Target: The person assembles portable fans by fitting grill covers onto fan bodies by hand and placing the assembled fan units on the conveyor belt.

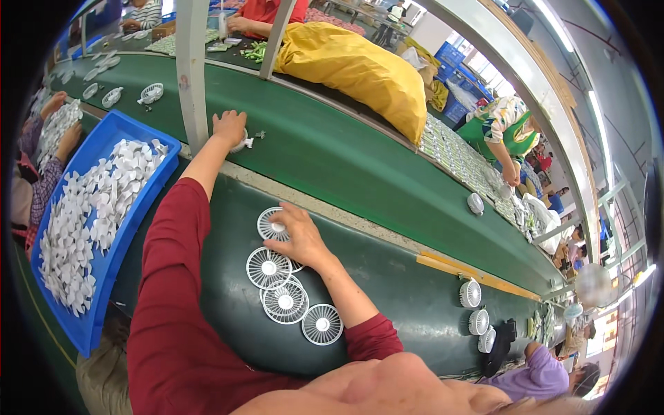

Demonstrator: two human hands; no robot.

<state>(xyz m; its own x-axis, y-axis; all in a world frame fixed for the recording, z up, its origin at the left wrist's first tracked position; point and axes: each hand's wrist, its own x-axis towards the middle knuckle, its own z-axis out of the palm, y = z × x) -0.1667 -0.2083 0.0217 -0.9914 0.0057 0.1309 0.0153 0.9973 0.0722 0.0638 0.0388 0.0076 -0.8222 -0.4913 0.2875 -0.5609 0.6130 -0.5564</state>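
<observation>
My left hand (pixel 229 127) reaches out to the green belt beside a metal post. Its fingers curl over a white fan head (pixel 242 142), mostly hidden beneath the hand. Small pale pieces (pixel 260 135) lie just right of it. Over the dark work surface, my right hand (pixel 301 234) has thumb and fingers around the edge of a round white fan grille (pixel 268 223). Nearer to me lie several more grilles, some overlapping: one grille (pixel 268 268) by my thumb, another grille (pixel 286 301) below it, and a separate grille (pixel 322 324) beside my right forearm.
A blue tray (pixel 128 228) full of white fan blades stands at left. Fan heads (pixel 151 93) lie on the green belt (pixel 332 159). More fan heads (pixel 470 293) stand at right. Beyond are a yellow sack (pixel 353 69) and co-workers, one in a green apron (pixel 515 138).
</observation>
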